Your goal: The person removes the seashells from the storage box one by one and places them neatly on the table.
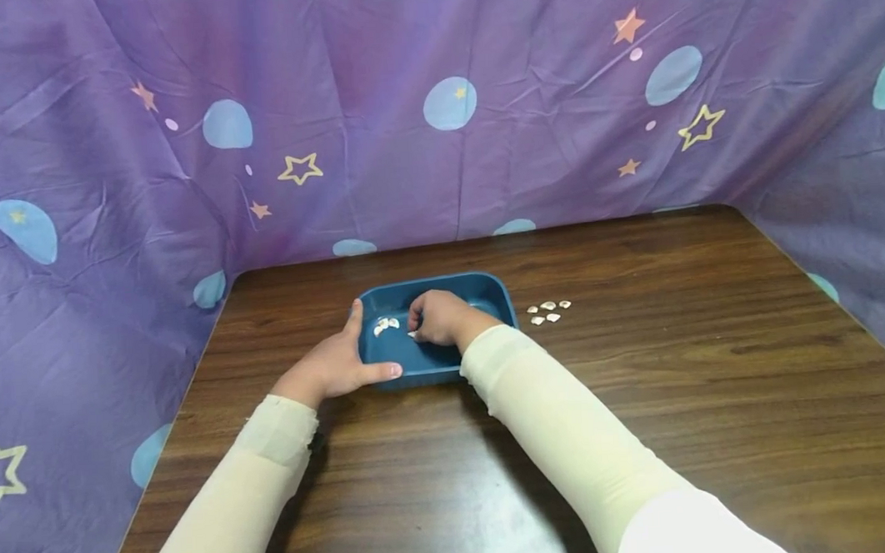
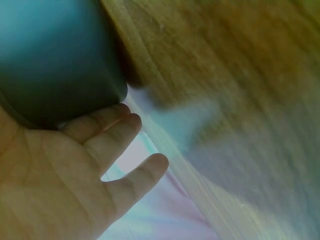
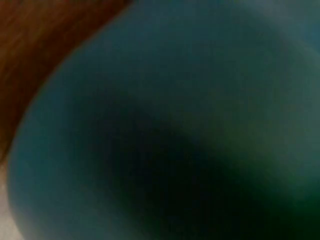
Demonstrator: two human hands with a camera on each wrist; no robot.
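A blue rectangular tray (image 1: 436,372) stands on the wooden table. My left hand (image 1: 332,364) rests against its left end, fingers straight and spread, the thumb along the front rim. In the left wrist view, that hand's palm and fingers touch the tray's outer wall (image 2: 60,65). My right hand (image 1: 447,316) reaches inside the tray and pinches a small white shell (image 1: 411,334) low over the bottom. Several similar shells (image 1: 393,322) lie together in the tray's left part. Only the blurred blue tray (image 3: 165,65) fills the right wrist view; the hand is hidden there.
Several more white shells (image 1: 547,306) lie in a loose group on the table (image 1: 680,364), just right of the tray. A purple patterned cloth (image 1: 376,146) hangs behind the table and along its sides.
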